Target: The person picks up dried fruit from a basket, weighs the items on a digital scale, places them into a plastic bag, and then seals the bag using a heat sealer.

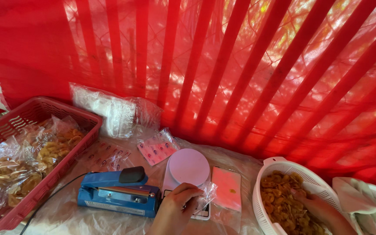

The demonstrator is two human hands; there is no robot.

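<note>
Left hand near the front edge of the plastic-covered table, fingers pinched on a small clear plastic bag held just in front of the white round-topped kitchen scale. Bag touches the scale's front. Right hand sunk in the white slotted plastic colander at the table's right end, fingers buried among the golden fried ring snacks; cannot tell whether it grips any. Blue tabletop heat sealer with black knob lies just left of the left hand. Red plastic basket at the left edge holds filled clear bags of snacks. Pink rectangular card lies between scale and colander
</note>
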